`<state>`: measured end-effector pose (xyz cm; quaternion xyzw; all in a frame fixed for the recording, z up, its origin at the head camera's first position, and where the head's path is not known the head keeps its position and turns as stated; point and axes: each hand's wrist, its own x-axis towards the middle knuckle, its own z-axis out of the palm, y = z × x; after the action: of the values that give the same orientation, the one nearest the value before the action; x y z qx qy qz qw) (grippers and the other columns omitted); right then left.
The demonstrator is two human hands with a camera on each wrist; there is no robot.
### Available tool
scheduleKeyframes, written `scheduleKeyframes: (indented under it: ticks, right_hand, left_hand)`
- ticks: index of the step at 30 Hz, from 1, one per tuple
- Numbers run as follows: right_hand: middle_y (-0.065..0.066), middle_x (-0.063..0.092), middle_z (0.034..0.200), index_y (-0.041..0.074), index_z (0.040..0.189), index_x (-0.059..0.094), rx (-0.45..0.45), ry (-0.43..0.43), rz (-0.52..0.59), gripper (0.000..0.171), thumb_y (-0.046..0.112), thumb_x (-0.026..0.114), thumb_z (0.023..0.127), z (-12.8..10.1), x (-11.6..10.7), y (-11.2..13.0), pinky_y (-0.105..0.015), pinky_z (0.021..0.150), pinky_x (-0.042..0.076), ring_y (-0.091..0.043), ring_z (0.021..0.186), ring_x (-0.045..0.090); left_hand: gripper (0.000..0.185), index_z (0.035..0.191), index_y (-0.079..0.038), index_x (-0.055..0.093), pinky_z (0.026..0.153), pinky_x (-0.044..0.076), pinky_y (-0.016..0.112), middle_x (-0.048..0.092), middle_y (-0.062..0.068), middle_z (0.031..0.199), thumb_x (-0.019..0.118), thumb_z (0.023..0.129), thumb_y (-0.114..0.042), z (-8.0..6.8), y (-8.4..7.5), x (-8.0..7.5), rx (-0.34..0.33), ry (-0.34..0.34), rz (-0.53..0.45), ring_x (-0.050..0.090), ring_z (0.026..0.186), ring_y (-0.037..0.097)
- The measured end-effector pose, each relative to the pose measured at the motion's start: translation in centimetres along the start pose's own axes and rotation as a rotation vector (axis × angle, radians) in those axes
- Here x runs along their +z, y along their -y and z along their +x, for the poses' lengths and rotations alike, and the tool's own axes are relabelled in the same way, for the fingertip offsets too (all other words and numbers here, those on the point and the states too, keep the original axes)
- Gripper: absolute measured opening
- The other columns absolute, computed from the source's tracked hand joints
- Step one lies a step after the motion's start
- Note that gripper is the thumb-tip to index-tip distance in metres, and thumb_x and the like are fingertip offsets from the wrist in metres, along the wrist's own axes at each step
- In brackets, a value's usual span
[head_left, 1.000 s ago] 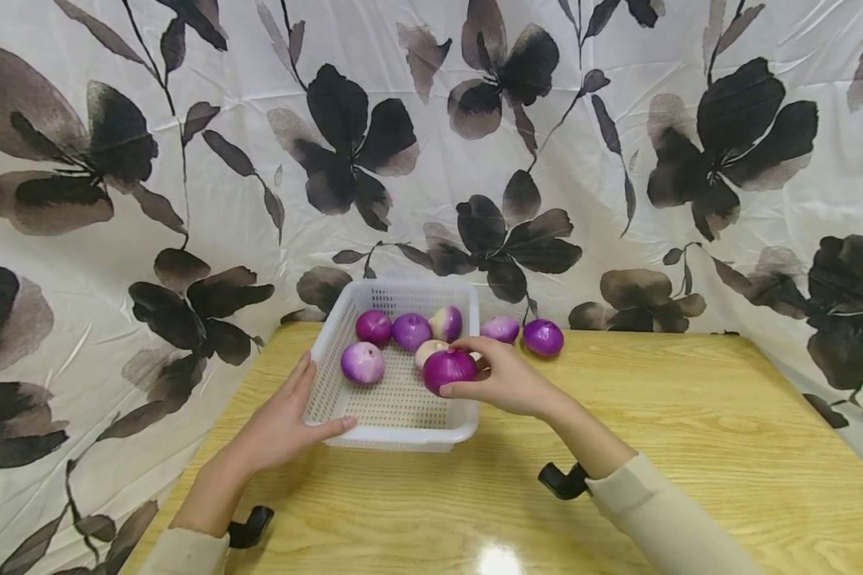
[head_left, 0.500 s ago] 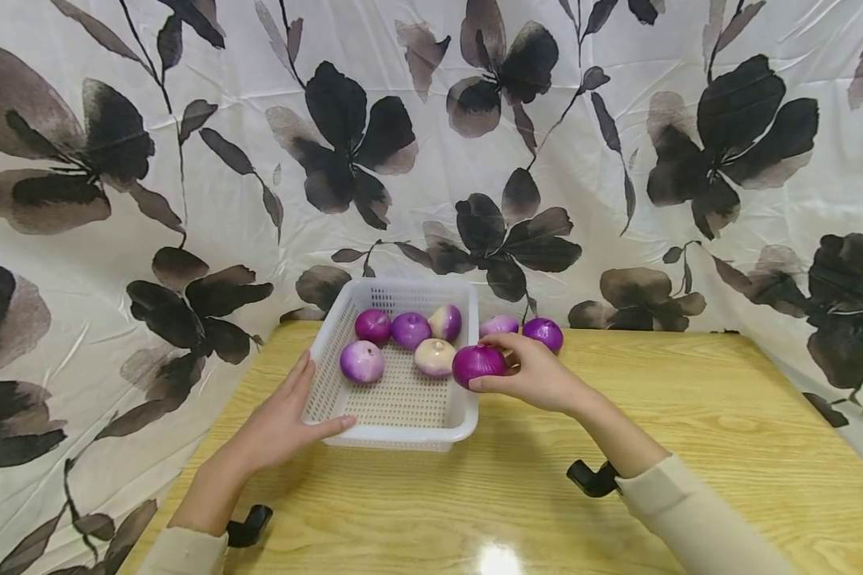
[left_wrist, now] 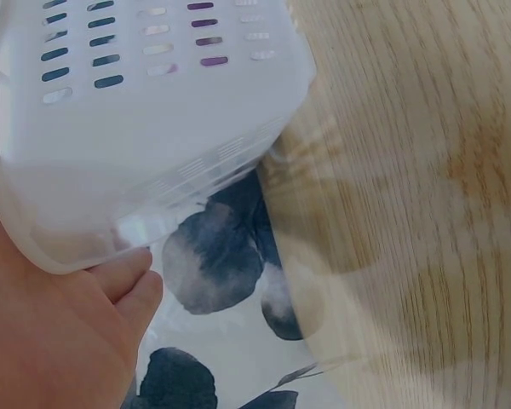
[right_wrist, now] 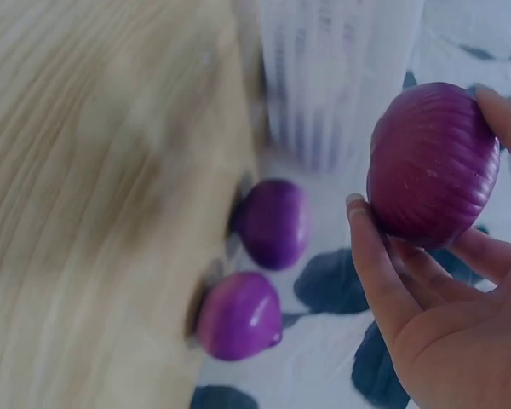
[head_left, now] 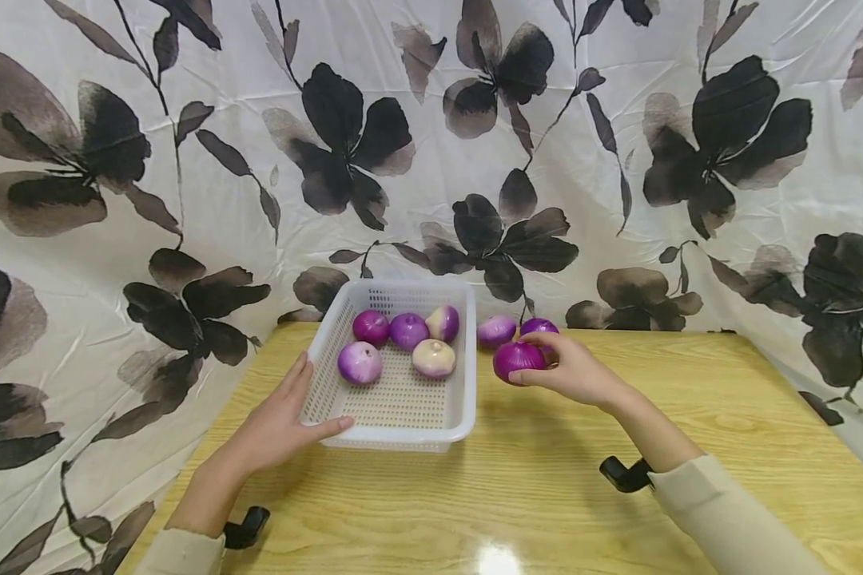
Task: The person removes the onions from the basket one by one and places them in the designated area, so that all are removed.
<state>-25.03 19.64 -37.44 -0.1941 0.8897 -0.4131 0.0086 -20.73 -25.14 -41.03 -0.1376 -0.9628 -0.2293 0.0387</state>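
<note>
One purple onion [head_left: 518, 358] cupped in right hand [head_left: 571, 371] fingertips, clear of basket [head_left: 395, 425]; left hand [head_left: 276, 423] grips rim

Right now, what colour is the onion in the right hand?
Dark purple. The onion shows best in the right wrist view, held in the right hand.

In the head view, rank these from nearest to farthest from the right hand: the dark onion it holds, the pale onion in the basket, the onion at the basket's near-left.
1. Dark purple onion, in the right hand's grip, right of the basket.
2. Pale onion, inside the basket, near its right wall.
3. Purple-white onion, on the basket's left side, closer to the left hand.
</note>
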Motion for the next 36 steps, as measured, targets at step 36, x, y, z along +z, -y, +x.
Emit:
scheduleKeyframes:
  ticks: [36]
  right_hand:
    - [-0.040,0.049,0.139,-0.019,0.146,0.038,0.294,-0.160,-0.052,0.082,0.041,0.068,0.098,1.8,-5.1,-11.2,-0.053,0.101,0.051,-0.048,0.122,0.054]
  left_hand:
    - [0.128,0.163,0.002,0.003,0.117,0.023,0.068,-0.005,0.018,0.171,0.065,0.083,-0.077,0.1,0.1,0.0,-0.018,0.015,-0.012,0.015,0.152,0.051]
